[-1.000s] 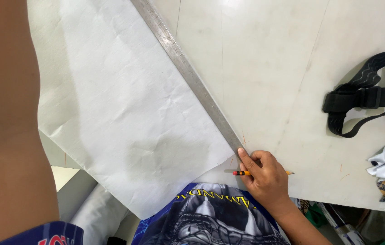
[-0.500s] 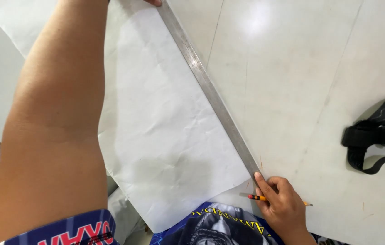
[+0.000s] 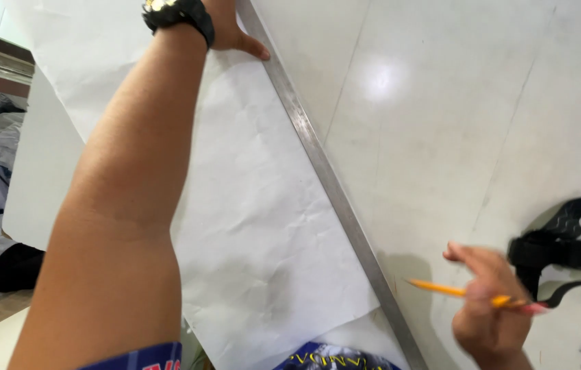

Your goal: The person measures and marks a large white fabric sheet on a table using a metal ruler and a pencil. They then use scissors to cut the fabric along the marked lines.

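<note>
— What is the right hand (image 3: pixel 489 301) doing?

— It pinches a yellow pencil (image 3: pixel 465 293) between its fingers, tip pointing left, raised just off the white table (image 3: pixel 455 103) beside the metal ruler (image 3: pixel 328 181).

— And the left?

— The arm stretches far forward; the left hand (image 3: pixel 232 31) presses flat, thumb against the ruler's far end, on the creased white paper (image 3: pixel 256 226).

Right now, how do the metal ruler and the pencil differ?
The metal ruler is long, flat and grey, lying on the white paper's edge, pinned by the left hand; the pencil is short, slim and yellow, held above the table in the right hand. Both are straight and narrow.
</note>
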